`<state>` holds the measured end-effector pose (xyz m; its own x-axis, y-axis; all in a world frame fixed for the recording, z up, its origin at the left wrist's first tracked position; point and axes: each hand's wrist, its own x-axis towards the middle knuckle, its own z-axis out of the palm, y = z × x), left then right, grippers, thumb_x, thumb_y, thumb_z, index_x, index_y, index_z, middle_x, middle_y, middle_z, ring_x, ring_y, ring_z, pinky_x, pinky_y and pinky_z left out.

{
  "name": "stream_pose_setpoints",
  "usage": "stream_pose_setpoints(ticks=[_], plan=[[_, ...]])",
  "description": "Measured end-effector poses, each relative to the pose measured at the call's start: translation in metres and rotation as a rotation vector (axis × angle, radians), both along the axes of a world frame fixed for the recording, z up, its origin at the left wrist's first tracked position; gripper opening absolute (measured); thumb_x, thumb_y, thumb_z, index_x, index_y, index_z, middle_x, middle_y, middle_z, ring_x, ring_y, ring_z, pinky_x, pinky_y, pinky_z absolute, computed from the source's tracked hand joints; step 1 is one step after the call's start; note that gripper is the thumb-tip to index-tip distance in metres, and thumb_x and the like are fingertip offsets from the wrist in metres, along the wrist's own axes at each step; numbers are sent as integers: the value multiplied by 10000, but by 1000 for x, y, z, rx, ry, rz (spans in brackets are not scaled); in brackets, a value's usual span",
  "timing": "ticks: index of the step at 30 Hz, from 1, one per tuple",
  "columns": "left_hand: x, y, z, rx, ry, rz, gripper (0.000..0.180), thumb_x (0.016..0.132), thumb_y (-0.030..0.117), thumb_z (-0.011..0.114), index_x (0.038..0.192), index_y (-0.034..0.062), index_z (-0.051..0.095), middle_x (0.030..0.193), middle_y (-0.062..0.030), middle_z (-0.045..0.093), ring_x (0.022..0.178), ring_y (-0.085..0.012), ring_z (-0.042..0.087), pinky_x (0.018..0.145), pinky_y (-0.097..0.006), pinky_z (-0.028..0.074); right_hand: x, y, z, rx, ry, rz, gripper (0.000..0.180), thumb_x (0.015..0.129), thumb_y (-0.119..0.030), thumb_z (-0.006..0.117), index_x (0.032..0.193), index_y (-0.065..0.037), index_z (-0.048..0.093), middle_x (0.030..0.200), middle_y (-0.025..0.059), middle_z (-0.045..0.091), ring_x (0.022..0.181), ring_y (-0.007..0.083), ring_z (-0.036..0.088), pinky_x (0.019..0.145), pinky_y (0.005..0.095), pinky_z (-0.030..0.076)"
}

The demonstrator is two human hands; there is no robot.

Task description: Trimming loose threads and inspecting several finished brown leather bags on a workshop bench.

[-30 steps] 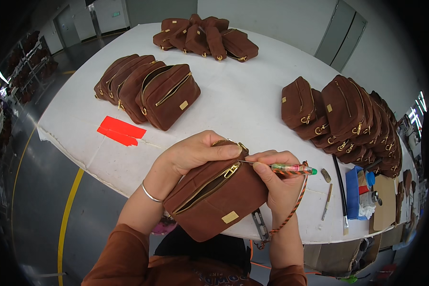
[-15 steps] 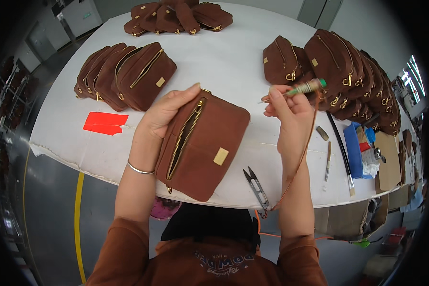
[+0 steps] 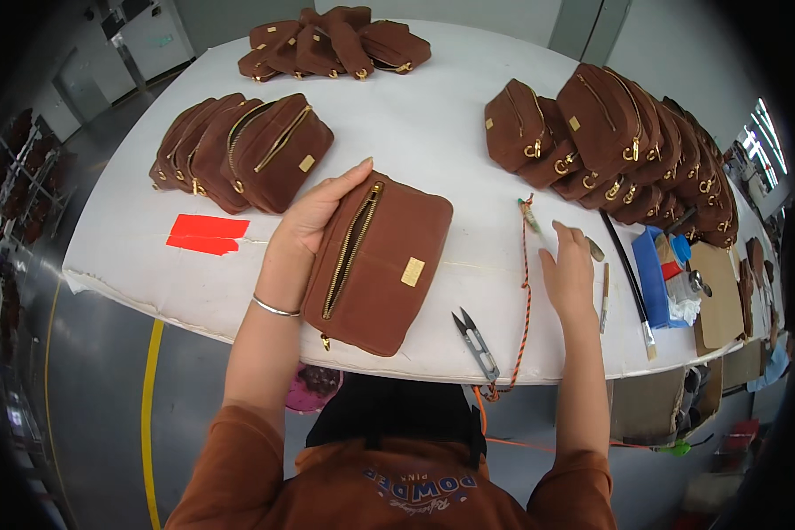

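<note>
A brown zippered pouch with a small gold plate is tilted up over the table's near side, its gold zipper partly open. My left hand grips the pouch by its upper left edge, thumb along the top. To the right, my right hand is empty, thumb apart from the fingers, low over the tabletop. Just beyond its fingertips lies a slim tool with a green-ended handle, an orange braided cord running from it toward me. Thread snips lie between the pouch and the cord.
Brown pouches stand in rows at left and right, with another group at the back. Red tape marks the white table. At right lie a long brush, a thin stick and a blue bin.
My right hand has let go of the green-ended tool, which now lies on the table, and has moved down and right. The pouch, still in my left hand, has shifted slightly.
</note>
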<state>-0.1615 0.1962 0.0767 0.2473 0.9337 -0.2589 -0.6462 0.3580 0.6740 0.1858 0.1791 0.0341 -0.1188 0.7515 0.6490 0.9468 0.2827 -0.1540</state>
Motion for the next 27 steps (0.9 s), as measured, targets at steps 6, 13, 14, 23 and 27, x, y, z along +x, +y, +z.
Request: stream_pose_setpoints(ticks=[6,13,14,23,27], plan=[[-5,-5,-7,28,-74,-58,282,938,288,647,936,7,673,874,-84,706,730,-145,683,647,-280,583,-64,-92,41,-857,149,380,400,824,-157,703,1180,-16,584,954,213,607,844,384,632,747,431,519],[-9,-16,-7,119,-23,8,308,930,338,652,950,32,670,886,-58,697,753,-118,669,663,-265,569,-62,-90,14,-661,182,309,400,792,0,605,1190,18,564,924,261,620,856,403,631,769,461,517],[-9,-19,-4,142,10,27,315,927,346,654,953,32,670,892,-55,695,766,-114,666,672,-264,565,-59,-82,9,-656,178,313,400,792,0,605,1190,18,564,924,261,620,856,403,631,769,461,517],[-12,-45,20,266,109,111,352,931,374,642,996,29,669,940,-51,697,811,-105,661,725,-267,555,-58,-41,23,-587,918,342,382,904,64,528,1286,41,528,855,38,599,710,78,574,569,217,504],[-5,-56,30,299,170,149,377,940,387,627,1014,19,666,954,-45,696,820,-86,650,742,-257,546,-49,-19,18,-565,1118,350,388,915,31,545,1302,28,516,877,30,614,734,75,582,562,206,490]])
